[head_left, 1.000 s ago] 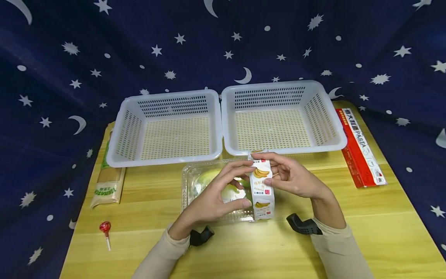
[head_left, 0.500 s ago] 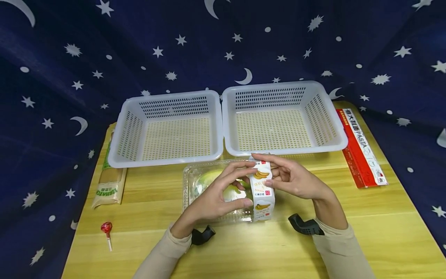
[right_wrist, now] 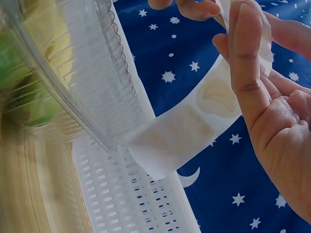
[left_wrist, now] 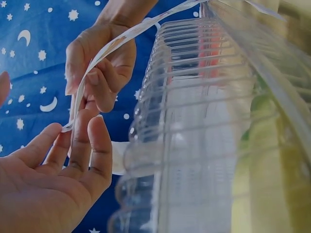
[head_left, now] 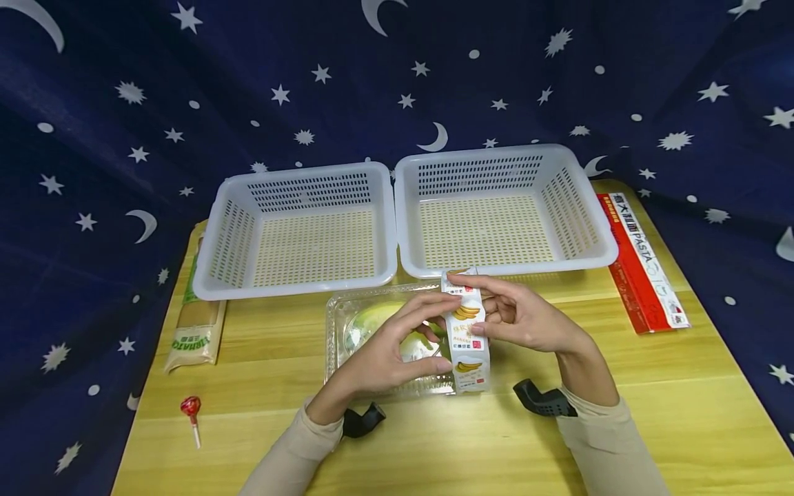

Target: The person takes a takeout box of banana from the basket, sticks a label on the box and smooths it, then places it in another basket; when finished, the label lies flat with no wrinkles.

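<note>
A white strip of banana stickers (head_left: 465,337) runs over the right end of a clear plastic clamshell box (head_left: 335,337) with yellow-green fruit (head_left: 372,317) inside. My right hand (head_left: 527,313) pinches the strip, thumb on its printed face and other fingers behind. From the left, my left hand (head_left: 391,344) reaches over the box, fingertips touching the strip's left edge and thumb spread well below them. The left wrist view shows the strip (left_wrist: 116,41) bending between both hands. In the right wrist view the loose strip (right_wrist: 170,138) hangs past the right hand's fingers.
Two white perforated baskets (head_left: 298,282) (head_left: 509,265) stand side by side behind the box. A red-and-white pasta box (head_left: 645,275) lies at right. At left are a noodle packet (head_left: 195,334) and a red lollipop (head_left: 190,406), all on the wooden table (head_left: 496,448).
The strip dips slightly and then rises again at its top end under the right hand. The left fingertips have shifted slightly right along the strip. Otherwise both hands stay nearly in place.
</note>
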Available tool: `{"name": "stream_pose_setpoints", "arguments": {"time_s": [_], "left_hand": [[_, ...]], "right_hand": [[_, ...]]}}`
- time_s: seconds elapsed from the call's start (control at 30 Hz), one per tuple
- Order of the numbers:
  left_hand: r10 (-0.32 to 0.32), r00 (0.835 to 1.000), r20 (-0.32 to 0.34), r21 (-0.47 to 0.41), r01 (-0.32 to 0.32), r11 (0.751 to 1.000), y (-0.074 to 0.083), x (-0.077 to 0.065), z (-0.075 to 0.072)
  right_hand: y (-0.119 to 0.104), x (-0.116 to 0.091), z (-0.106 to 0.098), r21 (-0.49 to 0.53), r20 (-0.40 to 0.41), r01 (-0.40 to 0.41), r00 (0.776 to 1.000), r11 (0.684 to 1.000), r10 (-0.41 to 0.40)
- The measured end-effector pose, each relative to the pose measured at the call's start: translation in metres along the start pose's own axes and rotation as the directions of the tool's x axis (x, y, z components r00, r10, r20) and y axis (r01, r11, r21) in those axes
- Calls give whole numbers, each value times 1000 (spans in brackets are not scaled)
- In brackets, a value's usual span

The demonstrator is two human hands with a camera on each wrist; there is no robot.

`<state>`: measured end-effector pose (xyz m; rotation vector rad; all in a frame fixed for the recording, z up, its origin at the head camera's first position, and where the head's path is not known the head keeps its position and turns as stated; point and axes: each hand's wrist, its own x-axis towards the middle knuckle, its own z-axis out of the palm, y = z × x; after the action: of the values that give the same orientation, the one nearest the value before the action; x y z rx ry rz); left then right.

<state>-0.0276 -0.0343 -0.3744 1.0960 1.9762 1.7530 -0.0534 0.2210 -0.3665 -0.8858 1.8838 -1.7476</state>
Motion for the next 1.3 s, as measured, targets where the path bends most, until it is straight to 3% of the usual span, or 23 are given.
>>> {"name": "stream_pose_setpoints", "arguments": {"time_s": [0.27,0.5,0.6,0.7,0.83,0.97,1.17,1.3], "left_hand": [[43,999,-2,-9,-43,999,-1,-1,-2],[73,996,-42,35,-71,997,3,-3,-9],[101,993,-52,50,-99,994,6,-4,-13],[155,986,-55,9,-155,988,9,-6,-18],[260,962,-81,-118,-268,956,13,-9,-27],[322,938,-126,-183,-341,922,17,-11,-37],[356,919,-170,-201,-386,900,19,-21,-54],[378,916,-132,-242,-399,884,13,-25,-67]], "right_hand": [[-1,0,0,-16,-3,-3,1000,1000,3],[-1,-2,-2,-42,1,36,999,998,-36],[-1,-4,-5,-79,-4,47,999,996,-47],[-1,-6,-8,-127,-11,65,998,990,-67],[0,-14,-14,-157,-17,102,994,982,-106],[0,-29,-19,-199,-31,72,996,977,-80],[14,-57,-28,-272,14,31,1000,962,-28],[34,-69,-32,-284,8,17,1000,959,-16]]}}
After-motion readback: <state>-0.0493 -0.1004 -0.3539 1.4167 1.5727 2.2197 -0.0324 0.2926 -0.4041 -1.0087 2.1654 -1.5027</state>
